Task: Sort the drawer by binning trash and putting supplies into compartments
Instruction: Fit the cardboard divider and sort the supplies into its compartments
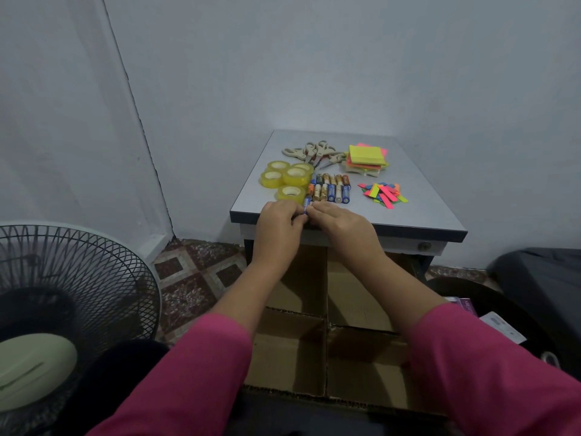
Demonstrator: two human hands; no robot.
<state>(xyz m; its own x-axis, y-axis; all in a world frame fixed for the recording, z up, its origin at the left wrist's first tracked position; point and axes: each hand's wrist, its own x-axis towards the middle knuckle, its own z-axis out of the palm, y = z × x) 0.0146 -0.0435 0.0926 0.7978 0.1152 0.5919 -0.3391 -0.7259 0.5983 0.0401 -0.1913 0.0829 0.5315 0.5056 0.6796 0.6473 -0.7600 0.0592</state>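
Note:
On a small grey table (424,196) lie several yellow tape rolls (287,179), rows of batteries (331,188), beige scissors (314,152), a stack of neon sticky notes (367,157) and a heap of coloured paper strips (383,193). My left hand (278,220) and my right hand (338,217) meet at the table's near edge, and their fingertips pinch a blue battery (306,206) between them. Below my arms stands a cardboard box (295,350) split into compartments by dividers; the compartments I can see hold nothing.
A black standing fan (63,297) fills the lower left. A dark bin (509,313) with paper scraps and packaging sits at the right, beside a dark bag. The table stands in a corner against pale walls. The table's drawer front (424,246) with a round knob shows under the top.

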